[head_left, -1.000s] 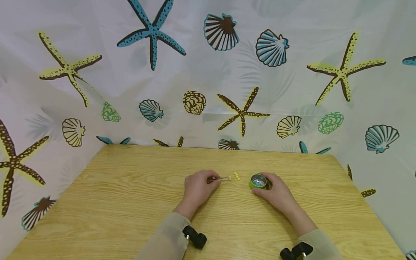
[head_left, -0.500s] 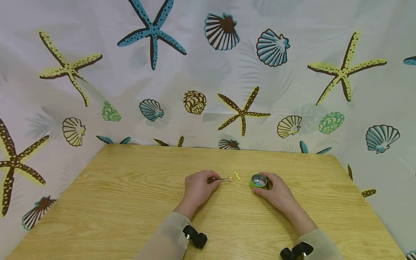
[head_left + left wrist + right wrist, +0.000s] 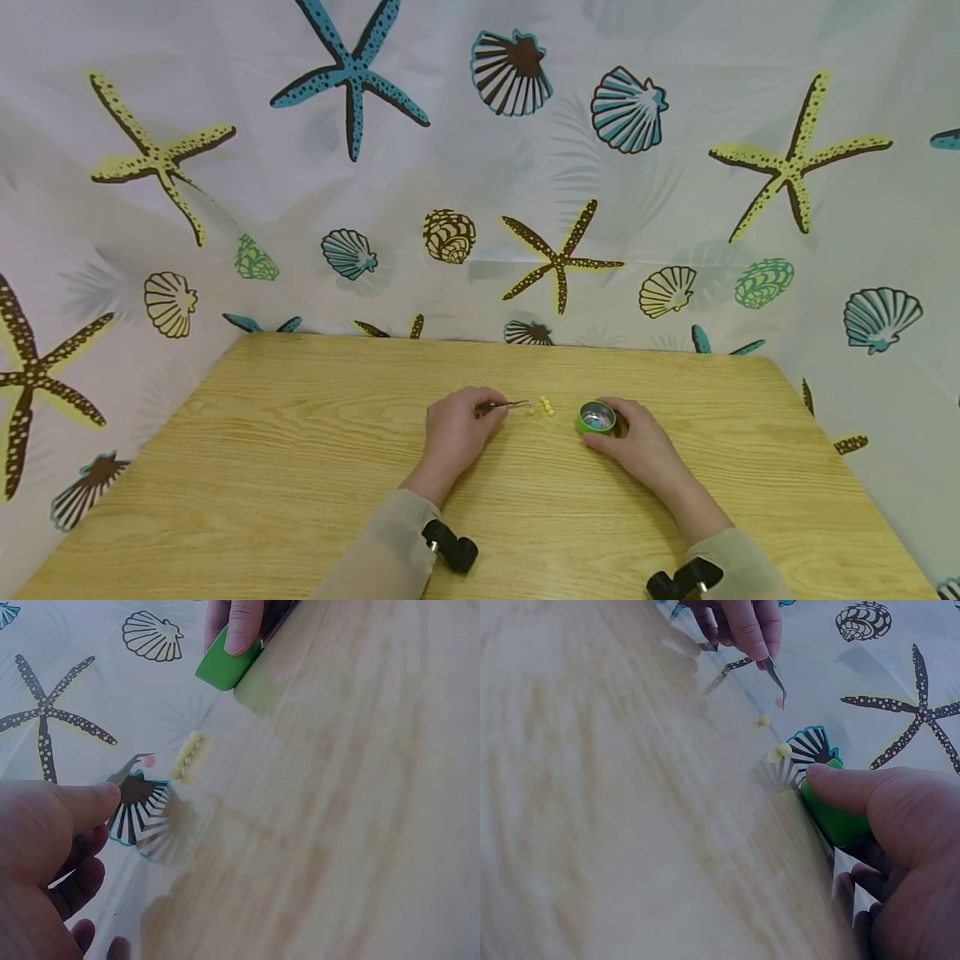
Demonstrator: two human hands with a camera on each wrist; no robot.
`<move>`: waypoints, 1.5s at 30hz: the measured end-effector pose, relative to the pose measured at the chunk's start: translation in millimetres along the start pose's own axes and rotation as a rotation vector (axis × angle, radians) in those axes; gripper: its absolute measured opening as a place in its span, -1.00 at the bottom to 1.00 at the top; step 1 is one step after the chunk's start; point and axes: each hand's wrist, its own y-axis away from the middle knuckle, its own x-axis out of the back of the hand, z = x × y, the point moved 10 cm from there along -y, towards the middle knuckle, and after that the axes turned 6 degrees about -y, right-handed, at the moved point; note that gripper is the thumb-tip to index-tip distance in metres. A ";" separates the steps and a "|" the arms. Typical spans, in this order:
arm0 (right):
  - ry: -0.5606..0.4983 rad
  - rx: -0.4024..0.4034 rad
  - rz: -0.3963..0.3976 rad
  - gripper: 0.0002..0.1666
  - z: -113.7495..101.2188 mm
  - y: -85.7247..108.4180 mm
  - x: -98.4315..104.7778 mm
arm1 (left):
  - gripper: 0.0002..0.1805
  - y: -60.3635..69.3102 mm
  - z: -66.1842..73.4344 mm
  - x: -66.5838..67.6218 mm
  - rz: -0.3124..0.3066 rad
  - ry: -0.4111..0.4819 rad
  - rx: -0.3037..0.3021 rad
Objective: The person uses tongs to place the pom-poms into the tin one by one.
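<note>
My left hand pinches a pair of tweezers between thumb and fingers, their bent tips pointing right. At those tips is a small pink bead, which appears raised off the tabletop in both wrist views. Just beyond the tips, several yellow beads lie in a short row on the table, with a single yellow bead nearer the tweezers. My right hand grips a small round green tin around its right side. The tin stands upright, and some pale pink and blue bits show inside it.
Both hands work over a wood-grain table. A white cloth printed with starfish and shells hangs behind and at both sides. Black cameras are strapped to both wrists.
My left hand has shifted slightly up and away, and the tweezers have risen with the pink bead at their tips. The right hand and the tin have stayed put.
</note>
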 end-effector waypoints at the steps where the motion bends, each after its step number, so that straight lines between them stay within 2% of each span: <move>1: -0.001 -0.001 0.000 -0.16 0.2 0.1 0.0 | -0.92 -0.2 0.1 0.2 0.002 0.000 -0.001; 7: -0.004 0.003 -0.001 -0.17 0.4 -0.1 -0.2 | -0.90 -1.6 5.4 3.7 0.017 -0.004 -0.017; 15: 0.006 -0.001 0.001 -0.15 1.3 -1.1 -0.2 | -0.91 -7.7 35.9 8.4 0.014 0.027 -0.076; 22: -0.007 0.007 0.004 -0.17 1.6 -2.6 -0.2 | -0.90 -12.5 64.8 -10.3 -0.013 0.011 -0.117; 28: -0.009 0.017 0.010 -0.19 -0.6 -1.8 1.4 | -0.91 -9.8 81.0 -29.2 -0.031 -0.031 -0.167; 31: -0.012 0.016 0.012 -0.20 -0.5 -1.7 1.9 | -0.92 -8.2 84.1 -39.0 -0.046 -0.072 -0.170; 35: -0.017 0.019 0.011 -0.21 -0.1 -2.0 1.2 | -0.92 -5.6 83.6 -47.7 -0.071 -0.107 -0.138; 40: -0.016 0.019 0.006 -0.19 -0.9 -1.6 0.7 | -0.91 -3.5 82.2 -49.1 -0.070 -0.118 -0.112; 45: -0.008 0.012 0.009 -0.20 -0.6 -0.9 1.0 | -0.90 -4.2 81.1 -45.2 -0.071 -0.108 -0.111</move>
